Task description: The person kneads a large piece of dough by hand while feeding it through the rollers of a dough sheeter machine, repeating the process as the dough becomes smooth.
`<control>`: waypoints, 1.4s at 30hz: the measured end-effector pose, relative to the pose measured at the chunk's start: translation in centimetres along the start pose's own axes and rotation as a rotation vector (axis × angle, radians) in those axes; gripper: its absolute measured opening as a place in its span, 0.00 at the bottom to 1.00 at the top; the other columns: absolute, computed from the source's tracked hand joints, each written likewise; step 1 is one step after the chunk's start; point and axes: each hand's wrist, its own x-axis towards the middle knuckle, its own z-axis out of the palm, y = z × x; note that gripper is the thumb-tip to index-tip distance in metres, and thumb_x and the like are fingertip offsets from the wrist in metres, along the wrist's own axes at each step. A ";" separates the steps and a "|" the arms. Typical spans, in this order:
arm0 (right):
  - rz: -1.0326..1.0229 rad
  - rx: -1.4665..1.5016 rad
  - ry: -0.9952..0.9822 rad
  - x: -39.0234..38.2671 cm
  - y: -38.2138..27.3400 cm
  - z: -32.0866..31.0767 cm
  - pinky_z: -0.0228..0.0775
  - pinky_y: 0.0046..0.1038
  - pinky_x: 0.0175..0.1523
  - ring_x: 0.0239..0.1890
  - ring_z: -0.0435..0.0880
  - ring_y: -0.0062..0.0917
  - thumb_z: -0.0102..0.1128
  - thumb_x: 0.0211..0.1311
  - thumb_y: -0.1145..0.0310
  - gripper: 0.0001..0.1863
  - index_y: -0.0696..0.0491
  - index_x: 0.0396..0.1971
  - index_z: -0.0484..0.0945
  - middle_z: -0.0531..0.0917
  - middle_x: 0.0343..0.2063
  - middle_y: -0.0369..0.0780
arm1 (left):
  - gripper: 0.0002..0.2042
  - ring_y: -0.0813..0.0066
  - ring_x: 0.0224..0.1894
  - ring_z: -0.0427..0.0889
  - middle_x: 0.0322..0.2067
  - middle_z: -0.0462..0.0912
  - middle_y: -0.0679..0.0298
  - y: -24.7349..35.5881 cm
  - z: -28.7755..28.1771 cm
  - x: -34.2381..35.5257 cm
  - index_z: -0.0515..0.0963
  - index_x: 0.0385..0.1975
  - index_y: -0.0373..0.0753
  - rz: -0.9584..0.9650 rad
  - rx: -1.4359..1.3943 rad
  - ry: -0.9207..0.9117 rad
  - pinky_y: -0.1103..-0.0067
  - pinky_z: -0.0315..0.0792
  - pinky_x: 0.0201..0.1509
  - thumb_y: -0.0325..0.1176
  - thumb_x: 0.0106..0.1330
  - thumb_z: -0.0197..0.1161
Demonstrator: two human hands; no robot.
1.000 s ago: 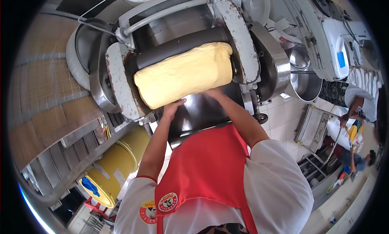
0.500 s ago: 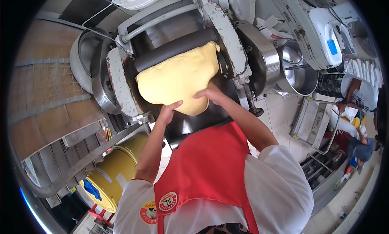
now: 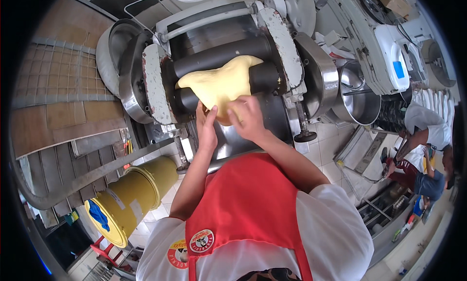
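A sheet of pale yellow dough (image 3: pixel 219 81) hangs over the front roller of a dough roller machine (image 3: pixel 154 89). Its wide upper part lies between two dark rollers, and its lower end narrows toward me. My left hand (image 3: pixel 206 128) grips the left edge of that lower end, thumb in front and the other fingers partly hidden. At the right edge my right hand (image 3: pixel 250 118) has its fingers curled in on the dough, slightly smeared by motion. Below the hands is the machine's dark, shiny metal tray (image 3: pixel 272 120).
Metal side guards (image 3: pixel 318 79) flank the machine, with an adjusting screw (image 3: pixel 302 123) at lower right. A steel mixing bowl (image 3: pixel 360 94) stands to the right. On the left are a rack with brown boards (image 3: pixel 73 118) and a yellow barrel (image 3: pixel 141 188). Other people (image 3: pixel 428 179) are at far right.
The dough has shrunk from a broad sheet over the front to a narrower piece drawn in between the rollers, baring the front roller. Both hands have moved up with its lower end.
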 end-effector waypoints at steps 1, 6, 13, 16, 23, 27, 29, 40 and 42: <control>-0.062 -0.081 -0.043 0.0 0.8 0.8 0.68 0.38 0.53 0.47 0.78 0.36 0.67 0.60 0.64 0.15 0.48 0.47 0.82 0.78 0.43 0.42 | 0.29 0.68 0.67 0.70 0.66 0.70 0.57 0.0 -0.1 -0.4 0.63 0.70 0.35 0.024 0.047 0.024 0.70 0.65 0.70 0.35 0.73 0.63; -0.162 -0.355 -0.084 6.7 3.4 4.7 0.66 0.39 0.46 0.42 0.78 0.33 0.64 0.62 0.60 0.09 0.47 0.39 0.81 0.79 0.38 0.38 | 0.22 0.69 0.62 0.76 0.60 0.76 0.59 -2.3 -4.0 -3.2 0.69 0.65 0.37 0.038 0.293 0.148 0.73 0.71 0.63 0.31 0.73 0.62; 0.218 -0.140 -0.086 18.7 8.0 8.4 0.69 0.40 0.49 0.37 0.81 0.38 0.67 0.59 0.57 0.12 0.49 0.34 0.81 0.82 0.28 0.40 | 0.22 0.75 0.53 0.77 0.55 0.76 0.63 -8.0 -6.5 -0.8 0.70 0.59 0.39 -0.269 0.361 0.296 0.75 0.72 0.53 0.33 0.68 0.68; 0.361 0.180 0.019 18.4 7.8 7.8 0.70 0.41 0.53 0.36 0.83 0.39 0.69 0.59 0.56 0.12 0.49 0.34 0.81 0.84 0.26 0.38 | 0.25 0.74 0.50 0.77 0.54 0.76 0.61 -9.3 -6.5 1.0 0.68 0.59 0.36 -0.173 0.430 0.270 0.76 0.72 0.48 0.32 0.65 0.70; -0.147 0.135 -0.414 0.8 1.5 4.0 0.56 0.48 0.75 0.70 0.70 0.45 0.64 0.66 0.59 0.24 0.52 0.60 0.78 0.76 0.63 0.48 | 0.32 0.65 0.53 0.79 0.54 0.78 0.52 -15.2 -12.0 2.1 0.65 0.62 0.32 -0.237 0.343 0.218 0.72 0.75 0.57 0.30 0.61 0.74; 0.535 0.234 -0.723 -13.4 7.1 1.6 0.60 0.40 0.75 0.68 0.72 0.46 0.72 0.58 0.63 0.37 0.56 0.67 0.69 0.71 0.66 0.51 | 0.43 0.58 0.68 0.70 0.67 0.71 0.50 -15.8 -12.0 3.1 0.60 0.70 0.31 -0.404 0.529 0.265 0.65 0.71 0.65 0.29 0.56 0.79; 0.823 0.112 -0.480 -15.2 9.0 2.5 0.60 0.39 0.75 0.69 0.71 0.46 0.78 0.51 0.61 0.47 0.56 0.71 0.64 0.66 0.70 0.52 | 0.47 0.59 0.73 0.64 0.70 0.69 0.51 -13.3 -10.2 4.8 0.61 0.72 0.32 -0.367 0.493 0.109 0.67 0.62 0.73 0.28 0.52 0.81; 0.926 0.651 -0.661 -2.5 11.8 0.8 0.65 0.34 0.71 0.66 0.75 0.35 0.82 0.44 0.66 0.48 0.62 0.67 0.68 0.79 0.61 0.48 | 0.33 0.67 0.65 0.75 0.63 0.78 0.60 -9.7 -8.3 6.1 0.72 0.66 0.35 -0.504 0.248 -0.216 0.70 0.66 0.71 0.29 0.59 0.77; 0.942 0.893 -0.538 -1.2 10.4 -0.2 0.67 0.35 0.70 0.65 0.76 0.34 0.79 0.44 0.70 0.45 0.62 0.65 0.70 0.79 0.61 0.47 | 0.30 0.67 0.65 0.76 0.62 0.79 0.60 -7.8 -7.0 5.4 0.72 0.66 0.34 -0.464 0.163 -0.195 0.69 0.67 0.71 0.31 0.63 0.74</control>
